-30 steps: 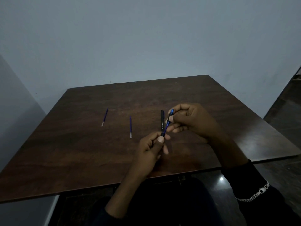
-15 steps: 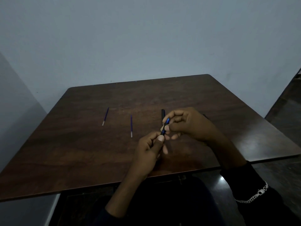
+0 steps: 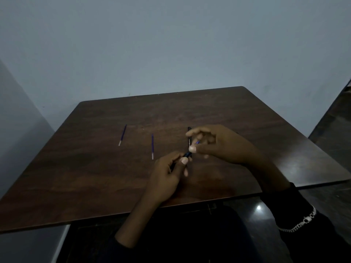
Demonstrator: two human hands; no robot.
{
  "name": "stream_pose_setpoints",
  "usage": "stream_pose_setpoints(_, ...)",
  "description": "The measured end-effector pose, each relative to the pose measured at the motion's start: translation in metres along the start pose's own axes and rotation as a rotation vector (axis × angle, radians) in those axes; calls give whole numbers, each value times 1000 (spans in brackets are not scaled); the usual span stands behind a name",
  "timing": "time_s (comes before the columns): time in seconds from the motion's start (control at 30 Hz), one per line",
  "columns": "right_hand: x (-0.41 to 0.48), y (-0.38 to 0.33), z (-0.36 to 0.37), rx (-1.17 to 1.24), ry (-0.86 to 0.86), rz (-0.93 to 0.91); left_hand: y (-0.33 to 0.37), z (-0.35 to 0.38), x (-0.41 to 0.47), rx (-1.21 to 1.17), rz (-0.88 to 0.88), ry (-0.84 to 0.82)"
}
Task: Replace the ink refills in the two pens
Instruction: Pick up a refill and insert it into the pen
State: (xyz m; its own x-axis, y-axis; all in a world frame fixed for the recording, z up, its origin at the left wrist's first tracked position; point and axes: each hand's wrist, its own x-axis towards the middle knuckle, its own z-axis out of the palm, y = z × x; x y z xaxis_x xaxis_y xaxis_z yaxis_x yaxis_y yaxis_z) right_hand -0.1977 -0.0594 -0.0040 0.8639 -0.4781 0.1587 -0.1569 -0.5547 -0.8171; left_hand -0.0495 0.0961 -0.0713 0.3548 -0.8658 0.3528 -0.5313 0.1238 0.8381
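Over the middle of the dark wooden table (image 3: pixel 95 179), my left hand (image 3: pixel 167 177) grips the lower end of a blue pen (image 3: pixel 187 154). My right hand (image 3: pixel 216 145) pinches the pen's upper end between thumb and fingers; most of that end is hidden. A black pen (image 3: pixel 189 138) lies on the table just behind my hands, partly covered by my right fingers. Two thin blue refills lie to the left: one refill (image 3: pixel 152 146) nearer my hands, the other refill (image 3: pixel 122 134) further left.
A pale wall stands behind the table and along the left side. The table's front edge runs just above my lap. A dark floor (image 3: pixel 334 130) shows to the right. My right sleeve carries a metal chain bracelet (image 3: pixel 300 223).
My right hand slid down the blue pen toward my left hand, covering most of its upper part. The left hand, black pen and refills stayed put.
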Motion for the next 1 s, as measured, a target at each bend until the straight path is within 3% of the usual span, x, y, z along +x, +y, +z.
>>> stream_pose_setpoints(0.23,5,-1,14,-311,-8,21,-7,-2,-1,26,-17,-36)
stream_pose_setpoints(0.47,4,6,10,-121,-31,-13,-10,-2,0,34,-14,-25)
stream_pose_setpoints(0.67,6,6,15,-288,-33,36,-9,-1,-2,50,-6,-48)
stream_pose_setpoints(0.87,2,11,8,-68,-105,-15,-9,-2,-1,63,-26,-54)
stream_pose_setpoints(1.0,2,10,17,-238,-44,6,-8,-1,-3,58,-14,-59)
